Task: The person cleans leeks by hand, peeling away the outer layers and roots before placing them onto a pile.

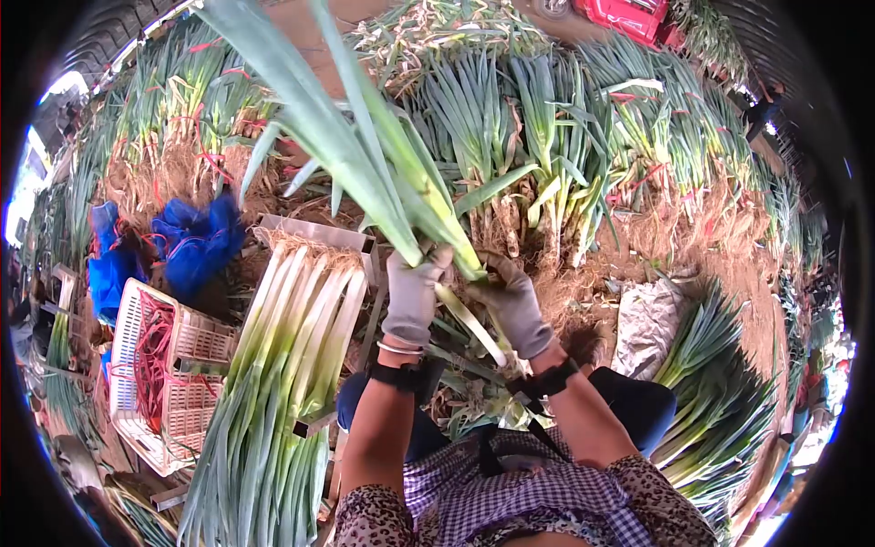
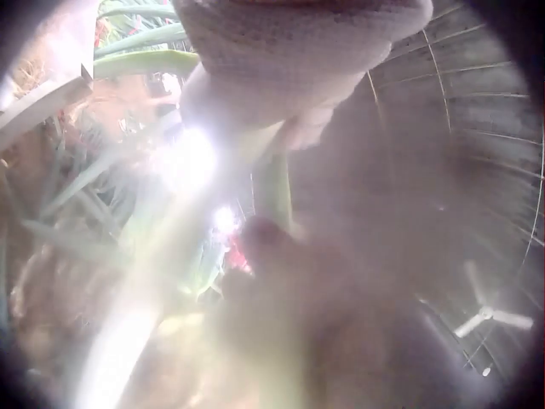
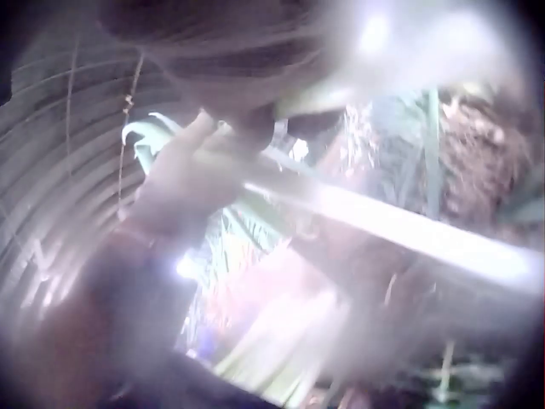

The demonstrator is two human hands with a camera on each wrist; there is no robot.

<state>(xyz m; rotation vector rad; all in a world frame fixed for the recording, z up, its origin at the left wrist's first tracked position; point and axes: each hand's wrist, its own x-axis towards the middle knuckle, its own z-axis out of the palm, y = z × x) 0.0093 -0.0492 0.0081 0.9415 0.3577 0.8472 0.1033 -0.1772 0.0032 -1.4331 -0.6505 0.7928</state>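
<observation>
A large leek slants across the head view, its green leaves (image 1: 342,164) fanning away from me and its white stem (image 1: 474,324) pointing back toward my lap. My gloved left hand (image 1: 412,296) grips it where leaves and stem meet. Close beside it, my gloved right hand (image 1: 515,305) pinches the lower end of a green outer leaf (image 1: 447,214) between thumb and fingers. The right wrist view shows the pale stem (image 3: 400,226) passing in front of the hands. Glare and blur hide most finger detail in both wrist views.
Trimmed leeks (image 1: 283,337) lie side by side on a metal rack at left. Beyond it stands a white plastic crate (image 1: 196,337) with red ties. Bundled leeks (image 1: 547,137) stand at the back; more leeks (image 1: 715,392) lie at right by a pale sack (image 1: 649,324).
</observation>
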